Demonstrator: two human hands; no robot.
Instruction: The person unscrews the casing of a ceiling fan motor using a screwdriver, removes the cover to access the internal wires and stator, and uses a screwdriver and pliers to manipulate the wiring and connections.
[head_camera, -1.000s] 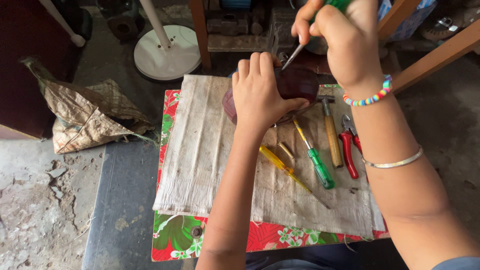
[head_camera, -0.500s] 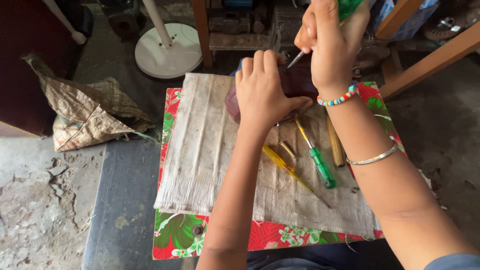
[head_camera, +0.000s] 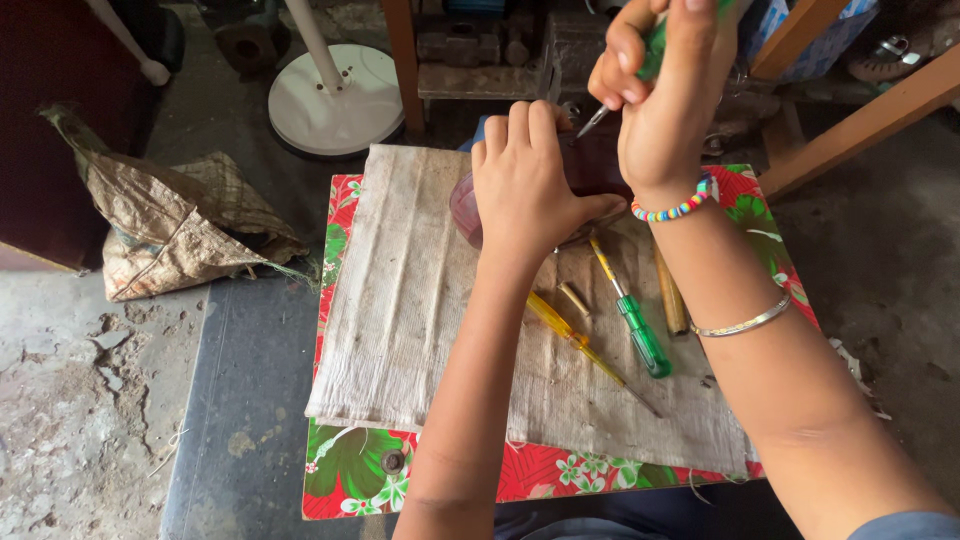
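A dark reddish object (head_camera: 580, 170) is sitting at the far edge of the desk (head_camera: 345, 460), on a pale cloth (head_camera: 420, 300). The left hand (head_camera: 525, 185) is lying over it, fingers curled down, pressing it in place. The right hand (head_camera: 665, 90) is closing tightly around a green-handled screwdriver (head_camera: 650, 55), its metal tip touching the object's top. Just beside the arms, a green screwdriver (head_camera: 630, 320), a yellow screwdriver (head_camera: 575, 340) and a wooden-handled tool (head_camera: 670, 300) are lying loose on the cloth. The cloth's left half is lying bare. Beyond the desk's left edge, a crumpled sack (head_camera: 170, 230) is resting on the floor, well apart.
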